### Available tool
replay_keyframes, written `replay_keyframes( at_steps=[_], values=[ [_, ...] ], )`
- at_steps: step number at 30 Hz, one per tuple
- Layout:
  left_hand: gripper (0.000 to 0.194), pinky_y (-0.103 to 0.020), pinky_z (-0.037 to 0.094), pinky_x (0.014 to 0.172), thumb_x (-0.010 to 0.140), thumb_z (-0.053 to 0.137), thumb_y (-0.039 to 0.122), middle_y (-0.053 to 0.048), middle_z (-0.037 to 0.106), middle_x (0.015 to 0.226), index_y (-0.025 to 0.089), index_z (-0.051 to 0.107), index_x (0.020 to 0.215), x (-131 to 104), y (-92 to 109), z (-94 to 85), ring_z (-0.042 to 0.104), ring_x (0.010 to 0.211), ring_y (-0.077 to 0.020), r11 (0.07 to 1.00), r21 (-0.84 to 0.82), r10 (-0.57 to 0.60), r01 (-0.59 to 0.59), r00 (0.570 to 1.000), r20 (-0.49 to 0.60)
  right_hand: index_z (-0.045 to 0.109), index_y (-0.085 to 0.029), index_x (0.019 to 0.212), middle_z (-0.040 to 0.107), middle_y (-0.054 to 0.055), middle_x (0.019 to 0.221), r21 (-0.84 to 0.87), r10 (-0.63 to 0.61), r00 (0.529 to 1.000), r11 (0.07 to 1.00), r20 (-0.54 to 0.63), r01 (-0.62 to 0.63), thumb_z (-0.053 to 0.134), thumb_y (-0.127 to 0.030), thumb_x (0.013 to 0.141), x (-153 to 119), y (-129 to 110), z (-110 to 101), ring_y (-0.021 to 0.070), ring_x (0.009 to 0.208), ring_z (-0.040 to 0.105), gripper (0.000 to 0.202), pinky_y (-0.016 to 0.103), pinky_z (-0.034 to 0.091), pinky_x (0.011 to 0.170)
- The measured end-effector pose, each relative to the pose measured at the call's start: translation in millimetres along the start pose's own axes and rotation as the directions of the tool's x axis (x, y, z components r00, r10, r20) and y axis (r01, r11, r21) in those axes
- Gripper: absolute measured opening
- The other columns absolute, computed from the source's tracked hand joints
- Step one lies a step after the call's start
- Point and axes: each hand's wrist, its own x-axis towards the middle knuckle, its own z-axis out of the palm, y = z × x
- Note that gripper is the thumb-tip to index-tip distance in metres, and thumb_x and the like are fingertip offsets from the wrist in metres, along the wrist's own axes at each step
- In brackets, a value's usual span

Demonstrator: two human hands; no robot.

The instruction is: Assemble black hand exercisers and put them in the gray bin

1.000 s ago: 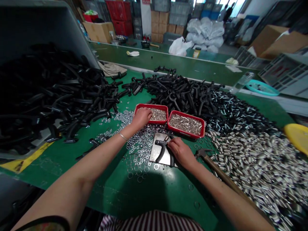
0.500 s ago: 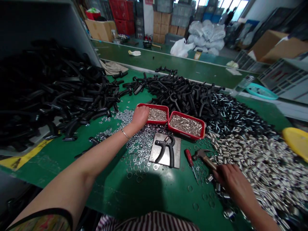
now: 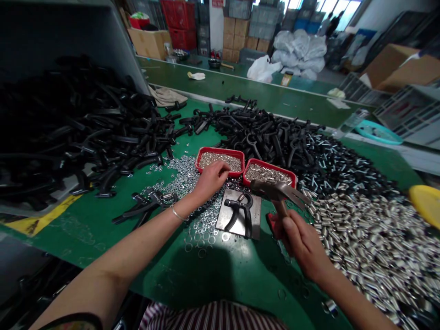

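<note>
My left hand [image 3: 212, 178] is over the front edge of the left red tray [image 3: 242, 161] of small metal parts, fingers pinched together; what they hold is too small to make out. My right hand [image 3: 299, 238] grips a hammer [image 3: 280, 192] by its handle, the head raised near the right red tray [image 3: 294, 179] of pins. Between the hands a black handle assembly [image 3: 246, 214] with a spring near its top lies on a square metal plate [image 3: 222, 222]. Partly hidden behind my right hand is a red screwdriver [image 3: 270, 223].
Black handles [image 3: 261, 133] are heaped behind the trays and in a grey bin [image 3: 135, 68] at left. Silver cylinders [image 3: 364, 229] cover the right side. Nuts and rings [image 3: 182, 174] lie scattered around the plate. A yellow dish [image 3: 426, 204] sits at far right.
My left hand has moved out of the left tray, toward the plate. My right hand has lifted the hammer off the table and brought it left, near the plate.
</note>
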Motion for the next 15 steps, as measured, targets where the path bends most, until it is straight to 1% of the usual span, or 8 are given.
replay_keyframes(
  at_steps=[1,4,6,8,10,11,13,15],
  values=[
    [0.009,-0.032,0.051,0.082,0.089,0.057,0.013,-0.002,0.068,0.092,0.019,0.062,0.094,-5.3,2.2,0.9,0.063,0.086,-0.0155,0.999,-0.039,-0.017,0.017,1.0,0.016,0.055,-0.026,0.089,0.062,0.003,0.071,0.005,0.004,1.0,1.0,0.022,-0.005,0.031,-0.055,0.101,3.8,-0.1,5.1,0.0202,0.062,0.058,0.039,0.031,0.042,0.062],
    [0.009,-0.031,0.053,0.078,0.087,0.061,0.016,-0.001,0.07,0.09,0.02,0.063,0.095,-17.5,4.2,-0.2,0.065,0.081,-0.0143,0.983,-0.149,-0.103,0.108,0.994,0.037,0.052,-0.026,0.079,0.059,0.001,0.064,0.008,0.062,0.982,0.998,0.18,-0.064,0.038,-0.057,0.098,11.7,7.0,16.9,0.0199,0.057,0.056,0.04,0.031,0.041,0.06],
    [0.008,-0.031,0.054,0.079,0.086,0.063,0.019,-0.002,0.072,0.089,0.019,0.065,0.094,-21.7,3.7,-3.3,0.066,0.081,-0.0145,0.965,-0.2,-0.165,0.17,0.985,0.041,0.052,-0.025,0.077,0.06,0.001,0.063,0.062,0.073,0.968,0.994,0.239,-0.09,0.035,-0.056,0.1,12.5,11.0,19.5,0.019,0.058,0.057,0.042,0.031,0.041,0.061],
    [0.007,-0.032,0.054,0.079,0.086,0.065,0.021,-0.002,0.073,0.089,0.019,0.066,0.092,-22.9,3.8,-6.0,0.067,0.082,-0.015,0.945,-0.24,-0.213,0.22,0.975,0.056,0.054,-0.025,0.081,0.062,0.002,0.068,0.128,0.057,0.984,0.989,0.169,-0.08,0.03,-0.055,0.102,11.4,12.8,19.3,0.0186,0.063,0.059,0.044,0.03,0.042,0.062],
    [0.007,-0.031,0.054,0.077,0.086,0.065,0.023,-0.003,0.074,0.089,0.018,0.067,0.091,-22.5,5.9,-5.5,0.067,0.081,-0.0153,0.93,-0.264,-0.239,0.255,0.967,0.09,0.055,-0.024,0.081,0.061,0.002,0.067,0.138,0.071,0.993,0.987,0.099,-0.084,0.036,-0.058,0.099,10.9,16.0,19.1,0.018,0.061,0.058,0.043,0.029,0.042,0.059],
    [0.007,-0.03,0.054,0.076,0.088,0.063,0.023,-0.003,0.074,0.088,0.018,0.068,0.091,-22.1,7.8,-3.3,0.067,0.08,-0.0152,0.925,-0.27,-0.244,0.268,0.962,0.122,0.054,-0.024,0.079,0.059,0.001,0.063,0.142,0.095,0.99,0.984,0.105,-0.109,0.041,-0.061,0.097,11.3,18.9,19.6,0.0173,0.058,0.056,0.043,0.028,0.041,0.056],
    [0.01,-0.029,0.053,0.073,0.091,0.057,0.022,-0.003,0.074,0.087,0.018,0.067,0.092,-21.8,12.5,5.4,0.067,0.078,-0.015,0.926,-0.263,-0.219,0.27,0.953,0.21,0.055,-0.023,0.077,0.054,-0.002,0.055,0.191,0.182,0.957,0.955,0.227,-0.227,0.045,-0.065,0.093,12.3,27.3,21.1,0.0146,0.046,0.049,0.046,0.026,0.037,0.045],
    [0.013,-0.031,0.053,0.076,0.094,0.053,0.02,-0.003,0.074,0.089,0.019,0.066,0.092,-22.9,17.3,18.8,0.067,0.081,-0.0162,0.952,-0.224,-0.139,0.208,0.947,0.29,0.056,-0.023,0.083,0.052,-0.004,0.05,0.3,0.271,0.893,0.873,0.359,-0.385,0.041,-0.069,0.093,11.8,36.0,22.7,0.0111,0.035,0.039,0.05,0.023,0.028,0.034]
  ],
)
